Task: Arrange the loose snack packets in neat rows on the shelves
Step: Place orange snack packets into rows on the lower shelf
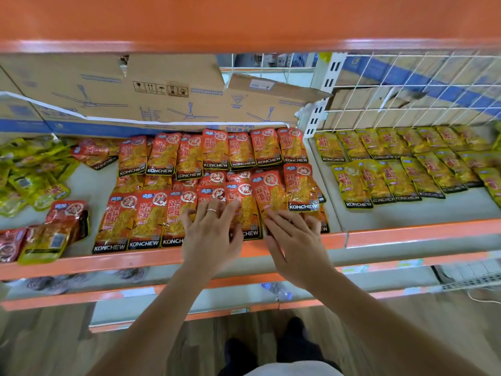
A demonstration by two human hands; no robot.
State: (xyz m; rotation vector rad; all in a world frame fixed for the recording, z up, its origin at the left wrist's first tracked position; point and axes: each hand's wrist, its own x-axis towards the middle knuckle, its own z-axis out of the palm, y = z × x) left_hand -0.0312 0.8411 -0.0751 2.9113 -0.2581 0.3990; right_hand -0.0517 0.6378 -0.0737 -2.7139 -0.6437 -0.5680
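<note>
Foil-film sachets, red-orange, glossy. Landmark: front row of red packets (135, 223), laid overlapping along the orange shelf lip (122, 263). Two more red rows sit behind it. The back row (241, 147) is tidy, the middle one half buried.

Left hand (211, 234) lies on the middle of the front row. Grip fully slack, fingers spread and straight, pressing flat, nothing held. Right hand (295, 240) is at the right end of the front row, likewise splayed flat on packets. Grip open, nothing pinched that I can see. One tilted packet (301, 187) sits just behind that end, riding over its neighbours.

Left of the front row: loose red packets (67, 218) and a yellow-green heap (32, 172), unsorted. Right of it, past the divider: yellow packets (393, 180) already in rows. Behind all the rows: cardboard boxes (162, 88).

Handling, my read: light, flat, limp. The film is likely slick, so packets will slide over each other and a row may fan out if shoved. Best taken by pinching a sealed top or bottom edge, or squared up with flat palms. Avoid crushing the filled middle.
</note>
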